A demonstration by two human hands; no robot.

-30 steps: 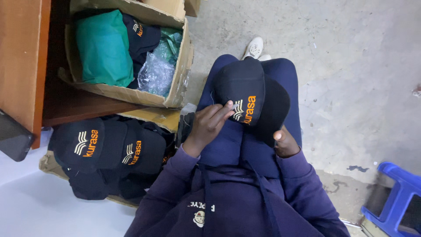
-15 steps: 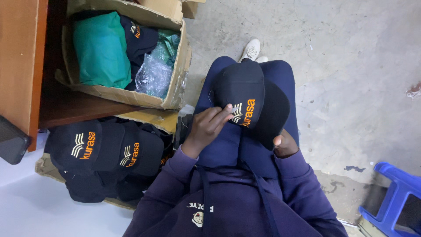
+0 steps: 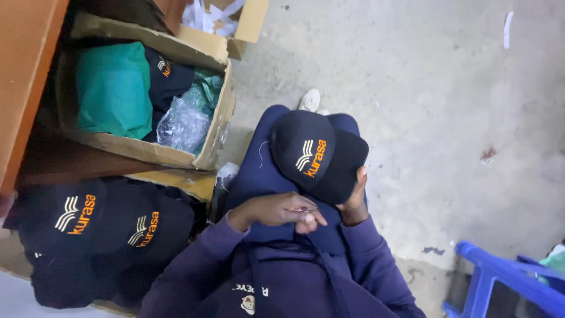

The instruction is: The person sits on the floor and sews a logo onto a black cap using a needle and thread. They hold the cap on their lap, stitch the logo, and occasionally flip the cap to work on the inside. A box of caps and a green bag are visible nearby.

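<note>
One dark cap [image 3: 312, 154], rounded crown with stitched orange-and-white emblem and flat brim, resting on navy-trousered lap. Right hand [image 3: 355, 203] at 5 o'clock of cap, fingers gripping the brim edge. Left hand [image 3: 288, 210] at 7 o'clock, off the cap, fingertips pinched together, possibly on something tiny; cannot tell. Stacked matching caps [image 3: 103, 227] at 9 o'clock. Worn cardboard box [image 3: 209, 141] at 10 o'clock, holding green fabric and crinkled clear plastic. Rough concrete floor [image 3: 435, 106]; blue plastic stool [image 3: 506, 280] at 4 o'clock.
</note>
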